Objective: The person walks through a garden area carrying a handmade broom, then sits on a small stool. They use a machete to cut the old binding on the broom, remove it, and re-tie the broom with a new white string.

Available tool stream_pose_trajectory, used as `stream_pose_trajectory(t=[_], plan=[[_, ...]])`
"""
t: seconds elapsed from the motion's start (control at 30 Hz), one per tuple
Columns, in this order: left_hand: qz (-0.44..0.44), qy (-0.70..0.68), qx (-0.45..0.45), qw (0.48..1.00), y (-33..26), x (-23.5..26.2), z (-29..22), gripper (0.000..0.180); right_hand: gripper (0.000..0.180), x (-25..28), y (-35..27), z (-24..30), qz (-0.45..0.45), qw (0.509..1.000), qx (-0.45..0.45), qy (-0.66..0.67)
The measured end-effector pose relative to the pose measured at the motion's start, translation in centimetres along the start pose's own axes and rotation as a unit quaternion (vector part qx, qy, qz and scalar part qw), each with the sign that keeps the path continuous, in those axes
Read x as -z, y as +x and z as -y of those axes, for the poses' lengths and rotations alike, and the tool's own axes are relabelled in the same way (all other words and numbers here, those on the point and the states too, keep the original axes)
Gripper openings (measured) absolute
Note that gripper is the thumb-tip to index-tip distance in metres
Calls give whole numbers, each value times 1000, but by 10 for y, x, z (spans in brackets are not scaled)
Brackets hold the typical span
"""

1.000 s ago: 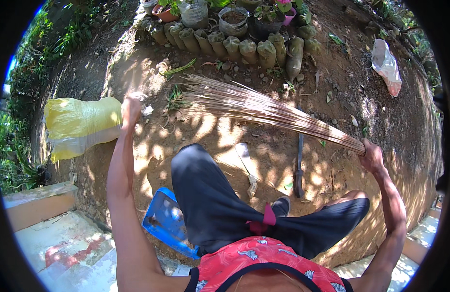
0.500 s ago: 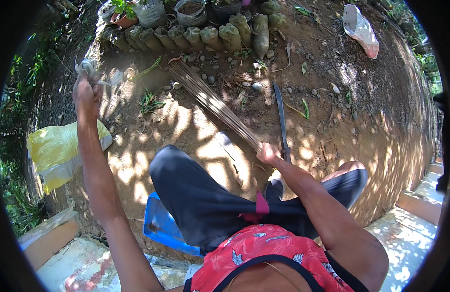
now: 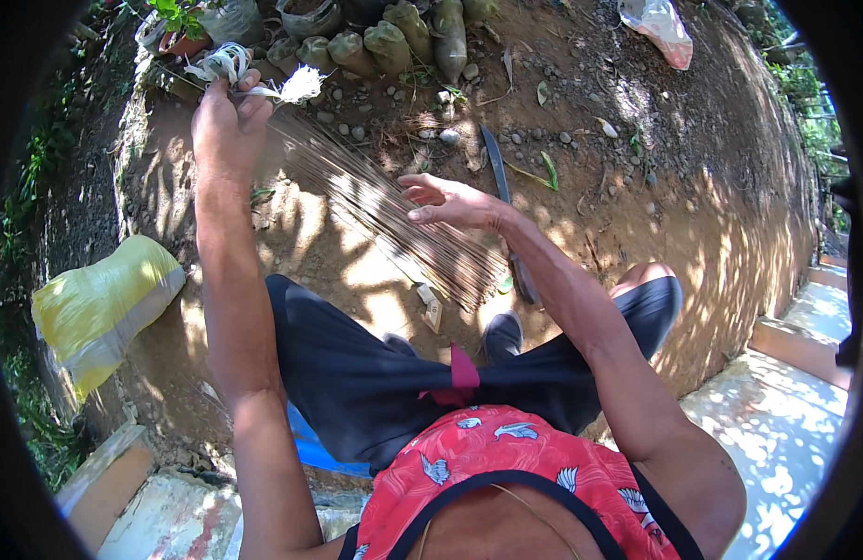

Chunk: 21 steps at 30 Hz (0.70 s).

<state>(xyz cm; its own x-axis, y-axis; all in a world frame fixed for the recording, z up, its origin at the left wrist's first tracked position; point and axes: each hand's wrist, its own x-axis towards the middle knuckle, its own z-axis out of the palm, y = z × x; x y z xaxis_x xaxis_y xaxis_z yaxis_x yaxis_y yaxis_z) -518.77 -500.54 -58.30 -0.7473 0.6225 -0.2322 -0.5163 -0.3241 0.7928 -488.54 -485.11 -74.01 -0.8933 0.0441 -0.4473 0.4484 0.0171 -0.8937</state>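
My left hand point(image 3: 230, 131), out at the far left, is closed on a loose bundle of white plastic twine point(image 3: 228, 62). A frayed white tuft point(image 3: 301, 86) of it sticks out to the right of the fingers. A bundle of thin brown sticks point(image 3: 394, 210) lies loosely spread on the dirt, slanting from far left toward my feet. Over its right side hovers my right hand point(image 3: 450, 202), fingers apart and holding nothing. Just right of the sticks lies a machete point(image 3: 496, 166), partly hidden behind my right wrist and forearm.
A yellow sack point(image 3: 110, 303) rests at left. Part of a blue plastic tub point(image 3: 324, 448) shows beside my left leg. Upright bottles point(image 3: 391, 51) and potted plants point(image 3: 181, 37) line the far edge. A small pale object point(image 3: 431, 310) lies near my feet; a white bag point(image 3: 657, 33) lies far right.
My right hand has let go of the sticks' near end and opened above them. The sticks are down and more spread. My left hand has moved right and farther away with the twine.
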Motion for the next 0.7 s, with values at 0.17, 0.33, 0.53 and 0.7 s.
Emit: stream_pose_trajectory(t=[0.17,0.33,0.53,0.7], plan=[[-166,-10,12,986,4,9,26,22,46,-49,-5,-41,-5,998,-64,-17],[-207,-8,-95,974,28,50,13,24,29,-64,-43,-200,-201,887,-25,-414],[-67,-20,-66,995,20,36,19,31,35,-53,-48,-243,-75,798,-70,-593],[92,-30,42,994,17,21,50,47,55,-69,-16,-176,-107,812,-155,-552]])
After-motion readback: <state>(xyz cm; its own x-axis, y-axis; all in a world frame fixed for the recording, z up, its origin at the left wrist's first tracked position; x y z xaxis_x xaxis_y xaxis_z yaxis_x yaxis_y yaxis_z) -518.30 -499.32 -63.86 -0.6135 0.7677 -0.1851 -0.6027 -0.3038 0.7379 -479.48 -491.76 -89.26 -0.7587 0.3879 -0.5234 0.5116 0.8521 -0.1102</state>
